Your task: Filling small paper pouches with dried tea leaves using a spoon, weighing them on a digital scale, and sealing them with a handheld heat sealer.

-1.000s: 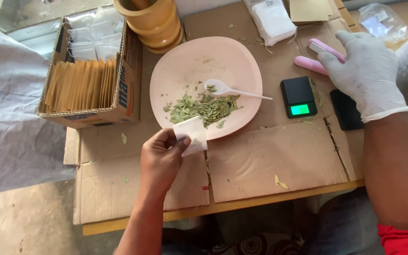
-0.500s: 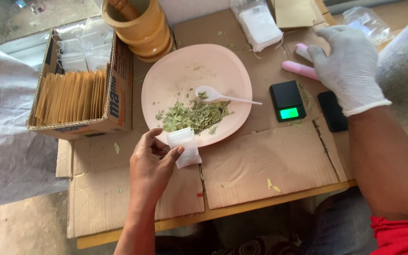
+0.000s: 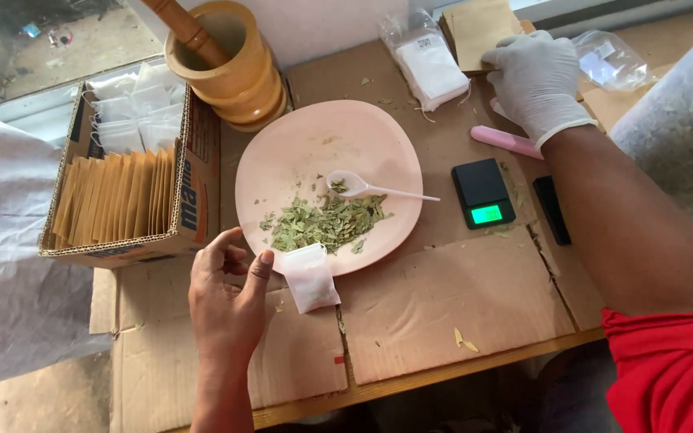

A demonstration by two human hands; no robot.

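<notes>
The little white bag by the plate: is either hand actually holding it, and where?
No. The little white bag lies on the cardboard against the plate; the left hand is beside it, open. The gloved right hand rests on a brown envelope.

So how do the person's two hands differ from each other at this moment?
The left hand is bare; the right hand wears a white glove. The left hand lies near the table edge, beside a small white sachet at the rim of the pink plate; the right hand reaches far across to a brown paper envelope. Neither hand grips anything firmly.
</notes>
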